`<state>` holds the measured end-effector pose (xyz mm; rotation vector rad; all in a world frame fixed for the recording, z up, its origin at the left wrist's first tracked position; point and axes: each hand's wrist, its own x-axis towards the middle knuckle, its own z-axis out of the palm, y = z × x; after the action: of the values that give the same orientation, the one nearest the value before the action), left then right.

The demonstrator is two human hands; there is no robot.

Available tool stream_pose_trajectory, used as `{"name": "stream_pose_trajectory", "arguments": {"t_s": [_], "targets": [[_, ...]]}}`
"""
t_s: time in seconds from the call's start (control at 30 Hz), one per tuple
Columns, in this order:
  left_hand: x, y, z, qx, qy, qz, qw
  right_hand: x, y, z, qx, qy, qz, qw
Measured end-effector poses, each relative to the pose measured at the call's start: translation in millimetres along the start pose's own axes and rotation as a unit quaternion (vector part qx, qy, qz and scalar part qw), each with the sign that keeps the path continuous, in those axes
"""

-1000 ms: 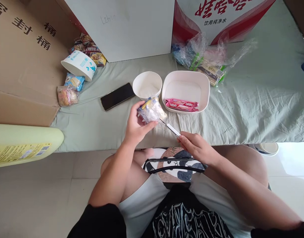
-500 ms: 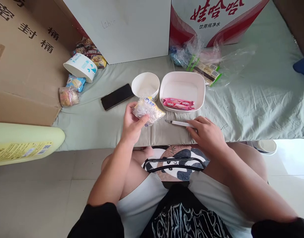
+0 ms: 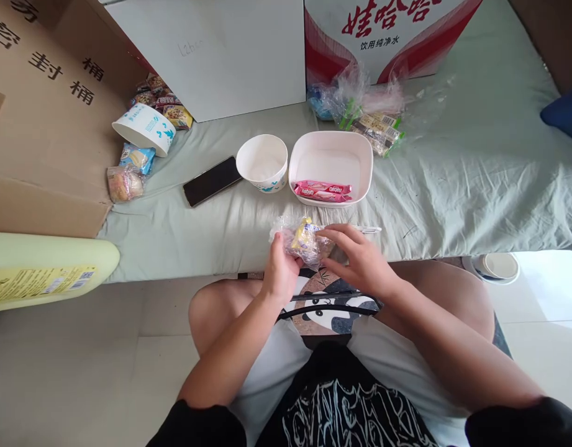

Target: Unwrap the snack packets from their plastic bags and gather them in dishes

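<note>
Together, left hand [image 3: 280, 268] and right hand [image 3: 358, 261] pinch the snack packet [image 3: 303, 241].

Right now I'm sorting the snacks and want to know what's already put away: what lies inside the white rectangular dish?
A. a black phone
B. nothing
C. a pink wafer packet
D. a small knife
C: a pink wafer packet lies along the near side of the white dish; the phone lies on the sheet to the left of the paper cup.
</note>
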<state>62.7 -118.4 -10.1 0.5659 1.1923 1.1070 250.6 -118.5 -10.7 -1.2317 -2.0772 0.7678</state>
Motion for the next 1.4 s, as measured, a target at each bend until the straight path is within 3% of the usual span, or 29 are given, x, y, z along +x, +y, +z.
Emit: {"name": "stream_pose_trajectory", "arguments": {"t_s": [0.23,0.33,0.4,0.5,0.63,0.7,0.77,0.83,0.9,1.03,1.17,1.27,1.33,1.4], "targets": [[16,-1,-27.6,0.090,0.041,0.107,0.989,6,6,-3,-0.038,0.051,0.045,0.997],[26,4,-45.1,0.198,0.044,0.207,0.957,7,5,-7,-0.024,0.087,0.084,0.992],[30,10,-52.2,0.250,0.010,0.252,0.935,9,6,-10,-0.008,0.115,0.118,0.986],[32,17,-53.8,0.293,-0.025,0.246,0.924,12,13,-18,-0.010,0.152,0.143,0.978],[32,24,-52.5,0.299,0.035,0.223,0.927,13,20,-33,-0.024,0.236,0.142,0.961],[30,29,-55.2,0.294,0.052,0.244,0.923,9,17,-40,-0.010,0.285,0.117,0.951],[27,35,-58.6,0.319,0.033,0.291,0.901,5,10,-42,-0.003,0.259,0.057,0.964],[23,40,-60.7,0.379,-0.010,0.325,0.866,2,5,-39,-0.030,0.173,0.010,0.984],[21,42,-60.8,0.450,-0.036,0.321,0.833,2,3,-33,-0.075,0.106,0.011,0.991],[24,40,-58.6,0.521,-0.043,0.320,0.790,4,10,-26,-0.135,0.087,0.024,0.987],[26,39,-56.1,0.502,-0.034,0.348,0.791,3,9,-30,-0.177,0.123,-0.012,0.976],[28,38,-54.7,0.486,-0.006,0.334,0.808,2,3,-32,-0.204,0.172,-0.095,0.959],[29,37,-54.9,0.489,0.002,0.322,0.811,2,0,-33,-0.203,0.149,-0.158,0.955],[30,39,-54.8,0.493,-0.003,0.323,0.808,1,0,-34,-0.202,0.087,-0.198,0.955]]}}
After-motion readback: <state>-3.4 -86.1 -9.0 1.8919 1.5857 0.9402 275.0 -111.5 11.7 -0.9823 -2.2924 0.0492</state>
